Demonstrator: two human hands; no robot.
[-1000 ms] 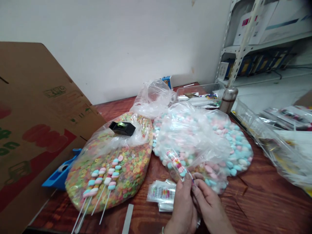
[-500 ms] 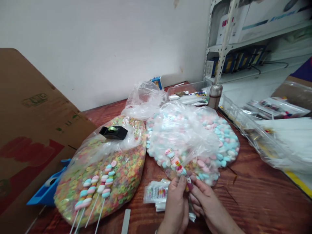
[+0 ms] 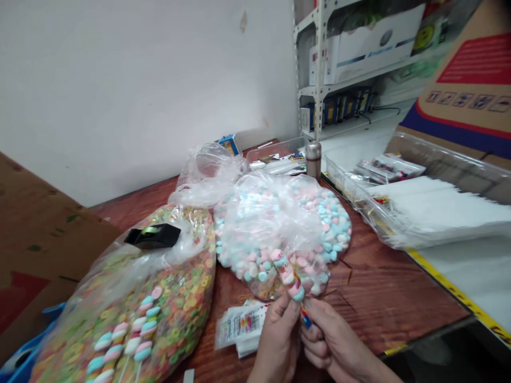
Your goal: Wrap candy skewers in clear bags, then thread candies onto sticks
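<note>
A marshmallow skewer (image 3: 288, 275) in a clear printed wrapper leans up and to the left between my hands. My left hand (image 3: 278, 335) is closed round its lower end, thumb on the wrapper. My right hand (image 3: 330, 334) pinches the wrapper's colourful bottom part just beside it; the stick is hidden. Behind the skewer lies a large clear bag of pink, blue and white marshmallows (image 3: 333, 226). Flat printed wrappers (image 3: 239, 324) are stacked left of my left hand. Further left, several unwrapped marshmallow skewers (image 3: 142, 327) rest on a bag of coloured cereal rings (image 3: 189, 298).
A black tape dispenser (image 3: 154, 235) sits on the cereal bag. Cardboard boxes stand at both sides, one a brown box (image 3: 51, 229) on the left. A clear plastic tray (image 3: 393, 236) with white sheets is at right. Behind are a metal flask (image 3: 313, 159) and a shelf (image 3: 319, 69).
The view has turned to the right, so bags and table appear further left. Both hands still grip the wrapped skewer, which now stands slightly more upright.
</note>
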